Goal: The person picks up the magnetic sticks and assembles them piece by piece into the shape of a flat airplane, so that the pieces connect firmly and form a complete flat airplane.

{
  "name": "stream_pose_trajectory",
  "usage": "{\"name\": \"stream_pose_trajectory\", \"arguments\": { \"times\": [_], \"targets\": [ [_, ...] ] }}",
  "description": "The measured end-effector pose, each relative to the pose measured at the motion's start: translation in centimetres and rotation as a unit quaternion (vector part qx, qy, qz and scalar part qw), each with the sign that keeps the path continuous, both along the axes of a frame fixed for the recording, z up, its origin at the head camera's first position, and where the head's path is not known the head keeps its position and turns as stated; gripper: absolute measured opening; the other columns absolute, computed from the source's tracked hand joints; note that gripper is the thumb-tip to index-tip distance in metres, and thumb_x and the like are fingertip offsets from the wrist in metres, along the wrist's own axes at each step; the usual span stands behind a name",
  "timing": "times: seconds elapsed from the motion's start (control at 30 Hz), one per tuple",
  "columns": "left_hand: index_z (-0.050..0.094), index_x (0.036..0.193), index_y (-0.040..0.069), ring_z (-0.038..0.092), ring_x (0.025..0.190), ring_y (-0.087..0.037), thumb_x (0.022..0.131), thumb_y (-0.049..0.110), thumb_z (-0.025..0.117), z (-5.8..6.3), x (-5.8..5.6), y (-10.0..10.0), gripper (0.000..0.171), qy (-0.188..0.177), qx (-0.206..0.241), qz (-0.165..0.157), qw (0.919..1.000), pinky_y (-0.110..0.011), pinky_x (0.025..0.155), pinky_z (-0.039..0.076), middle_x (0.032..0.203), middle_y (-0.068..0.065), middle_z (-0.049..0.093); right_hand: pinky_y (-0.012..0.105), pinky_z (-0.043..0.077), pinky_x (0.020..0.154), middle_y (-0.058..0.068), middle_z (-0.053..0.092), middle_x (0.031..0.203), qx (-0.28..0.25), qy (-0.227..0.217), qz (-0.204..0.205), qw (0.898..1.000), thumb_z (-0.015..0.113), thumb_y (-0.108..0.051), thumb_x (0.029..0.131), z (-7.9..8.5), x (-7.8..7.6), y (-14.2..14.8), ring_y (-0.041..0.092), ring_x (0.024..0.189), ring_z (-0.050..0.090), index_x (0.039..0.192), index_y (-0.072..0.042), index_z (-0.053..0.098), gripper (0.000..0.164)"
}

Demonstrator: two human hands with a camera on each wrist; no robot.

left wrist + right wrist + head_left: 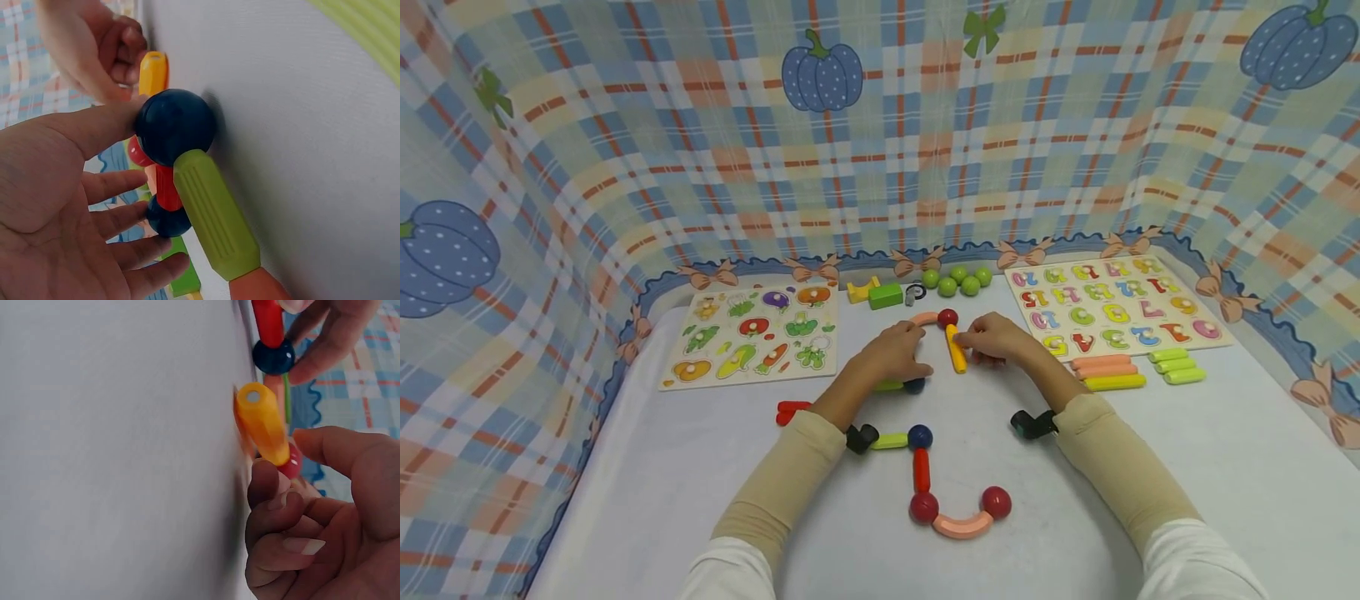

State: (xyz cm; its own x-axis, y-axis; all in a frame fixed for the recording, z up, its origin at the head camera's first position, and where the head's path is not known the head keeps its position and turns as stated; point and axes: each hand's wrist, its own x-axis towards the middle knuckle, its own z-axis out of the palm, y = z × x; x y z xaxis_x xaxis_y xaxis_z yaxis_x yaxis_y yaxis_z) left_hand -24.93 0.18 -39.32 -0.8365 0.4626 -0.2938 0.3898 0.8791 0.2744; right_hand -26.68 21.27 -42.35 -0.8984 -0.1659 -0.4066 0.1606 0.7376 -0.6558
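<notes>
Yellow rod [956, 350], right hand [1000, 337] pinching it, left hand [891, 354] spread wide, number board [1097, 327] showing 15

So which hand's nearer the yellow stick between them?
Right. The right hand is right at the yellow stick; the left hand is off to its left, with a visible gap.

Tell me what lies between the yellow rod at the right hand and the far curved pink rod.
A red ball sits between the yellow rod and the pink rod, apparently touching both; the head view shows it.
</notes>
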Motion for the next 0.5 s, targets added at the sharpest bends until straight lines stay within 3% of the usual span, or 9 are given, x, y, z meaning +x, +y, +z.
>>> {"name": "stream_pose_trajectory", "arguments": {
  "times": [0.13,0.23,0.37,0.5],
  "targets": [
    [0.042,0.135,0.016,0.028,0.128,-0.023,0.080,0.045,0.064,-0.1,1.0,-0.2,0.066,0.037,0.008,-0.026,0.9989,-0.042,0.099,0.030,0.139,-0.006,0.033,0.028,0.038,0.047,0.009,0.057,0.074,0.015,0.049,0.010,0.999,0.057,-0.042,0.086,0.8,2.5,2.2,0.021,0.057,0.048,0.092,-0.007,0.060,0.036],
    [0.047,0.131,0.017,0.028,0.128,-0.023,0.080,0.046,0.063,0.1,2.8,-0.6,0.060,0.086,0.014,-0.058,0.9945,-0.043,0.098,0.031,0.138,-0.006,0.036,0.030,0.040,0.052,0.008,0.056,0.077,0.024,0.107,0.013,0.994,0.059,-0.034,0.086,1.9,5.0,4.8,0.020,0.062,0.049,0.093,-0.008,0.061,0.027],
    [0.056,0.122,0.018,0.040,0.117,-0.017,0.080,0.042,0.065,1.0,7.5,-0.8,0.048,0.124,0.041,-0.101,0.9863,-0.035,0.093,0.038,0.126,-0.002,0.048,0.032,0.038,0.054,0.006,0.052,0.078,0.096,0.167,0.011,0.981,0.061,-0.026,0.086,3.5,8.3,8.7,0.020,0.066,0.047,0.091,-0.008,0.061,0.019],
    [0.058,0.119,0.025,0.045,0.104,-0.010,0.079,0.043,0.066,1.3,12.8,-0.8,0.045,0.086,0.057,-0.157,0.9821,-0.028,0.086,0.042,0.116,0.006,0.052,0.035,0.039,0.056,0.008,0.055,0.080,0.176,0.163,0.007,0.971,0.064,-0.020,0.082,4.0,10.8,12.2,0.023,0.069,0.047,0.093,-0.004,0.062,0.020]
  ]
}}
